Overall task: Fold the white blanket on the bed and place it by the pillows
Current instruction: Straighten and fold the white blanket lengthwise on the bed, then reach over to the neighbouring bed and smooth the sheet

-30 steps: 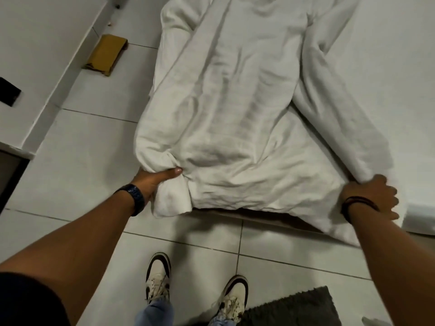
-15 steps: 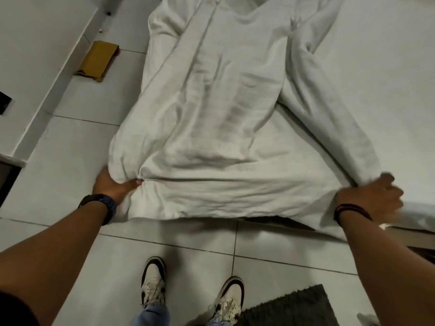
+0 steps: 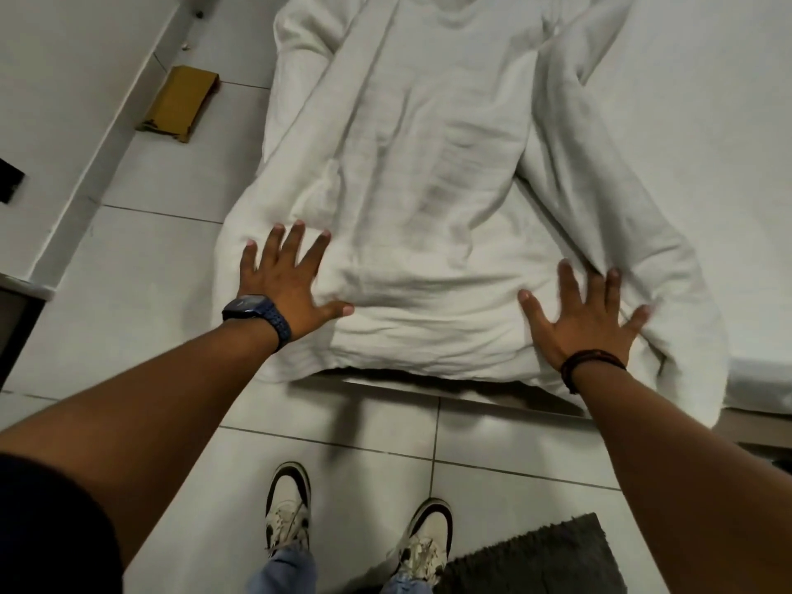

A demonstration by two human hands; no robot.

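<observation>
The white blanket (image 3: 428, 173) lies lengthwise along the left edge of the bed (image 3: 707, 122), folded into a long wrinkled strip, with its near end hanging over the bed's foot. My left hand (image 3: 287, 285) rests flat on the blanket's near left corner, fingers spread, a dark watch on the wrist. On the near right part lies my right hand (image 3: 583, 315), palm down and fingers apart, with a dark band on the wrist. Neither hand grips the cloth. No pillows are in view.
Pale floor tiles (image 3: 150, 293) run between the bed and a white wall (image 3: 64, 100) on the left. A yellow-brown flat packet (image 3: 180, 102) lies on the floor near the wall. My two shoes (image 3: 289, 508) stand below the bed's foot, beside a dark grey rug (image 3: 535, 559).
Both hands have let go of the blanket's near corners and now lie flat and spread on top of it. The near edge sits spread wider across the bed's foot.
</observation>
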